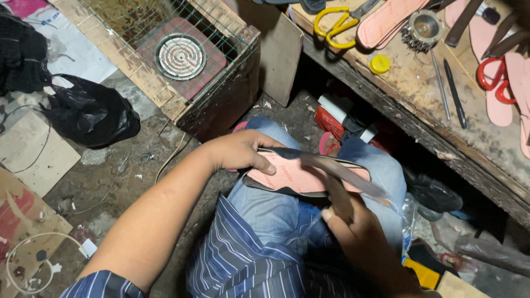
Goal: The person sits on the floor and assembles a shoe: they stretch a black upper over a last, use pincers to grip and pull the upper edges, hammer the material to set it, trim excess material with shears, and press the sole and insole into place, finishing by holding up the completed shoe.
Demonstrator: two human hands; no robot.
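While it rests across the person's denim-clad knees, the flat pink shoe insole with a dark grey border [301, 177] lies with its long axis running left to right. The left hand [240, 152] has its fingers clamped on the insole's left end; the right hand [359, 229] has its fingers closed on a curved grey blade [345, 175] laid over the insole. Further out, a wooden wire-mesh crate [165, 60] contains a round coil heater [180, 56]. Yellow-handled scissors [337, 25] lie on the worn wooden desk [419, 88].
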